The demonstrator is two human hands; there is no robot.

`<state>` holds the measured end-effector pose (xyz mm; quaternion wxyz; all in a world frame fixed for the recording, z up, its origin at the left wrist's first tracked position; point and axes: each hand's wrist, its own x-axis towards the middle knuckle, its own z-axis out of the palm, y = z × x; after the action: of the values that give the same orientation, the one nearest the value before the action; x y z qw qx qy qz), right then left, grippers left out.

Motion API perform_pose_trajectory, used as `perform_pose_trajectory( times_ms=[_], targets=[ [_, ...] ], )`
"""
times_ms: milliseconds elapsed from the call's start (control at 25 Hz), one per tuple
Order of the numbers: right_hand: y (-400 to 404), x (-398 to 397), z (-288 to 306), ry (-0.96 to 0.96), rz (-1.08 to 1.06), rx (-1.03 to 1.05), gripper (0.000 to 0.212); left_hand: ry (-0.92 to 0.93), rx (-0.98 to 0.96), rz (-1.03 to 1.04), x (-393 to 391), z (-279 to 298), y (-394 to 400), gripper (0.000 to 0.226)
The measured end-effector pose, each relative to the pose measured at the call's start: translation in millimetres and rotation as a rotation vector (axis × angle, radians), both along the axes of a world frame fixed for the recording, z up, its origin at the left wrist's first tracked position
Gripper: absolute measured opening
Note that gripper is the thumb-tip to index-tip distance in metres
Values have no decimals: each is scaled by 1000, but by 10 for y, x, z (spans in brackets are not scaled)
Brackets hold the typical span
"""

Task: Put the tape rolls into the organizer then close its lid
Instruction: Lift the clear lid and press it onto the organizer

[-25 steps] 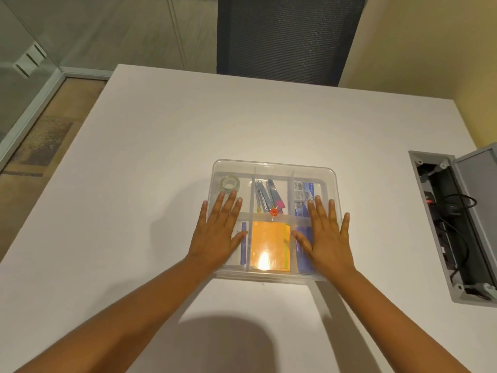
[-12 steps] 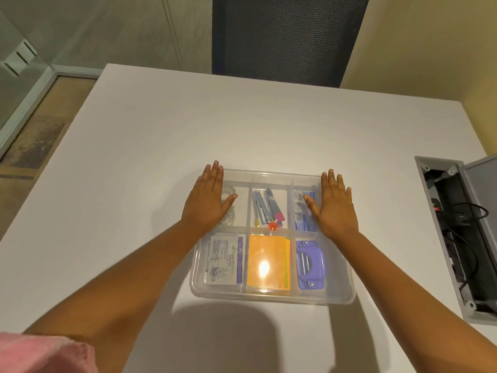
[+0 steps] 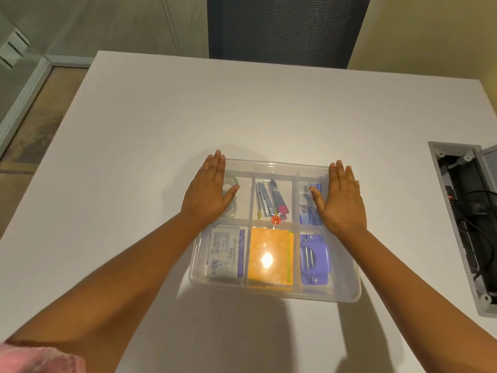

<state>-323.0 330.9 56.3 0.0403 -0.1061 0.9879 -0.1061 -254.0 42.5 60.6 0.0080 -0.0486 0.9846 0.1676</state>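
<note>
A clear plastic organizer (image 3: 347, 294) lies on the white table with its transparent lid down over several compartments. My left hand (image 3: 208, 192) rests flat on the lid's far-left part, fingers apart. Under it, in the far-left compartment, clear tape rolls (image 3: 233, 204) show partly. My right hand (image 3: 340, 200) lies flat on the lid's far-right part, fingers spread. Neither hand holds anything. Staplers (image 3: 269, 200) sit in the far middle compartment, an orange pad (image 3: 269, 254) in the near middle one.
A purple hole punch (image 3: 314, 261) and a white packet (image 3: 224, 250) are in the near compartments. An open grey cable box (image 3: 468, 211) with wires is set into the table at right. A dark mesh chair (image 3: 285, 28) stands behind the far edge.
Both hands slid from the lid's near half to its far corners, staying flat on it. The view shifted, so the organizer appears lower.
</note>
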Motion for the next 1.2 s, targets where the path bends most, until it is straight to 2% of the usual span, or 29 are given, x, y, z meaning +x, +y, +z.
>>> perform_pose_trajectory(
  times_ms=[240, 400, 480, 600, 760, 1200],
  targets=[
    [-23, 12, 142, -87, 0, 65, 76, -74, -41, -24, -23, 81, -12, 72],
    [-13, 353, 307, -125, -37, -158, 76, -41, 5, 31, 230, 182, 153, 74],
    [16, 705, 325, -133, 10, -190, 80, -40, 47, 16, 591, 152, 311, 72],
    [81, 1166, 284, -151, 103, -84, 86, -84, 50, -1, 1105, 74, 446, 73],
    [164, 1371, 208, -122, 138, 66, 91, -78, -26, 3, 1293, 41, 464, 74],
    [165, 1387, 144, -74, 114, 71, 79, -48, -37, 13, 1296, 33, 473, 67]
  ],
)
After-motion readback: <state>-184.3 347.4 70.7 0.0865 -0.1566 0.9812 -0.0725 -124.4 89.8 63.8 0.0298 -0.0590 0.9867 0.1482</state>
